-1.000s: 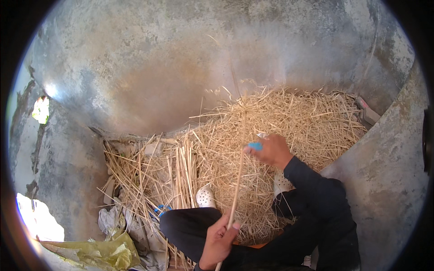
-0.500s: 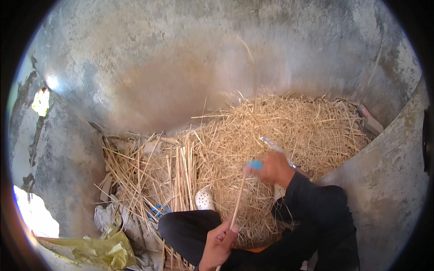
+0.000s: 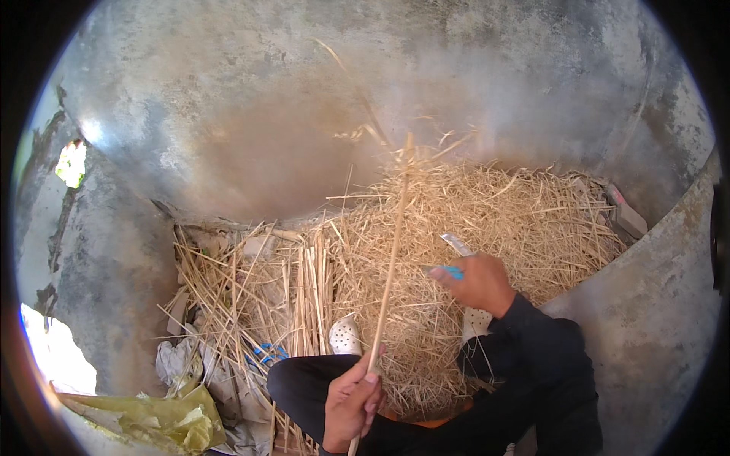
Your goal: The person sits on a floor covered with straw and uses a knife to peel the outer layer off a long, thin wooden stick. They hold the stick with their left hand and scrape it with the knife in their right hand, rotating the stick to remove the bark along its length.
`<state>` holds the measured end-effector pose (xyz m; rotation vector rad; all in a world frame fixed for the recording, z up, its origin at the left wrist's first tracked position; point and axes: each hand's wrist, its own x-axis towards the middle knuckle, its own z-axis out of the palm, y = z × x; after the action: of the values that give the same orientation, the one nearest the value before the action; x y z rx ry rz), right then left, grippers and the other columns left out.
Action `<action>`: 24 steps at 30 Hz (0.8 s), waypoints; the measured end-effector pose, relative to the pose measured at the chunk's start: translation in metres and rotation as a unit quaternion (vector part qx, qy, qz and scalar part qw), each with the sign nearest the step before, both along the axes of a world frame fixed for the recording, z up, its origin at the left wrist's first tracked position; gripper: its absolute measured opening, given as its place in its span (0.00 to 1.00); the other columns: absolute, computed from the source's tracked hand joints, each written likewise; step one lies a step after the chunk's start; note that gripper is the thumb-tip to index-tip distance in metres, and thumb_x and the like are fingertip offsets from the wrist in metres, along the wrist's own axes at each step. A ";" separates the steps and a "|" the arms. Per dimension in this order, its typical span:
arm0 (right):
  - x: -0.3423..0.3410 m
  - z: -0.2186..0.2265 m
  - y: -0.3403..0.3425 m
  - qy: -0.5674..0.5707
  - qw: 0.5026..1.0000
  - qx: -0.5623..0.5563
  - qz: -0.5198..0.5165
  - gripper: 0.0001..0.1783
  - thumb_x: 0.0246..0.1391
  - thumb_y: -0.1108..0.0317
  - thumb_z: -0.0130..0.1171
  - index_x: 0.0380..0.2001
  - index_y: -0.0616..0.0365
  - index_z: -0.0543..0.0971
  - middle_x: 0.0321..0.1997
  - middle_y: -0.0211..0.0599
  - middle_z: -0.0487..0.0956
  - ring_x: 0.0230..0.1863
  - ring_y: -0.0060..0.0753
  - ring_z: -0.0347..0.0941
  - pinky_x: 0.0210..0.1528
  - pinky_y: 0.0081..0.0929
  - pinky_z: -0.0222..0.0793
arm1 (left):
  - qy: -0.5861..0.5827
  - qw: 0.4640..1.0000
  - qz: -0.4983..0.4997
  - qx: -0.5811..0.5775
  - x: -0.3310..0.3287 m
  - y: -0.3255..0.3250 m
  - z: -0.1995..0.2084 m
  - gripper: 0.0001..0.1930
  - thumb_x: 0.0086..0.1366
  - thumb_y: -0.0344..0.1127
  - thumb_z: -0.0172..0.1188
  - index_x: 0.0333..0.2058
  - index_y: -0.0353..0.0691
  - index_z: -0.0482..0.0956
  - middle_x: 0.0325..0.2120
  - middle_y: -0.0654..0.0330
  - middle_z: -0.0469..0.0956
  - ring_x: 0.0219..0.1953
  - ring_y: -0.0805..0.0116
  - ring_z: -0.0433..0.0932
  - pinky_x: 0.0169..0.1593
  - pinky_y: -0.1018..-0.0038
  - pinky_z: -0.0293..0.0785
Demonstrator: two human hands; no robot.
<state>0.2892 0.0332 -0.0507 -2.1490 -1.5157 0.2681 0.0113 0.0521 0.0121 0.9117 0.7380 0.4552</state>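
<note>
A long pale cane stalk point(image 3: 392, 273) runs upward from my left hand point(image 3: 353, 399), whose fingers are wrapped round its lower part. Leaf-like shreds and a thin curved strip spread from the stalk's far end, in front of the wall. My right hand point(image 3: 484, 284) grips a small blue-handled knife point(image 3: 455, 272), its short blade pointing left toward the stalk but apart from it. Just beyond the right hand, a metal blade point(image 3: 456, 243) lies on the heap of straw-like shavings point(image 3: 517, 205), partly hidden by the hand.
Several cut stalks point(image 3: 308, 292) lie left of the heap. White perforated shoes point(image 3: 344, 334) show by my dark-clad legs. A yellow plastic sheet point(image 3: 171, 422) lies at lower left. Grey concrete walls point(image 3: 251, 91) close in the space; a brick point(image 3: 627, 213) sits at the right corner.
My right hand has moved slightly right, away from the stalk. My left hand has shifted left and down, the stalk swinging with it, and its shredded end now shows before the wall.
</note>
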 end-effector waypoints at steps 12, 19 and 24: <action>0.032 -0.016 0.001 -0.001 0.997 0.067 -0.030 0.39 0.47 0.25 0.45 0.13 0.52 0.77 0.08 0.40 0.70 0.14 0.45 0.71 0.19 0.39 0.65 | 0.111 0.993 -0.046 0.006 0.036 -0.026 0.008 0.23 0.69 0.36 0.48 0.60 0.32 0.63 0.11 0.70 0.57 0.09 0.83 0.53 0.12 0.85 0.50; 0.003 -0.006 -0.009 0.014 0.991 0.118 0.068 0.48 0.44 0.20 0.41 0.12 0.61 0.76 0.07 0.42 0.68 0.10 0.45 0.69 0.15 0.43 0.62 | 0.091 0.993 -0.046 0.061 0.033 -0.032 0.009 0.11 0.68 0.38 0.52 0.43 0.36 0.72 0.13 0.74 0.59 0.15 0.85 0.55 0.18 0.84 0.49; 0.027 -0.025 -0.006 -0.027 0.997 0.071 0.009 0.42 0.47 0.21 0.40 0.17 0.50 0.81 0.08 0.36 0.70 0.13 0.40 0.70 0.19 0.35 0.65 | 0.105 0.989 -0.055 0.086 0.036 -0.037 0.018 0.10 0.68 0.38 0.52 0.31 0.39 0.74 0.14 0.75 0.60 0.17 0.85 0.55 0.20 0.84 0.49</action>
<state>0.3163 0.0268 -0.0759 -2.0469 -1.5355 0.1054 0.0478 0.0154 0.0296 1.1685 0.8434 0.3316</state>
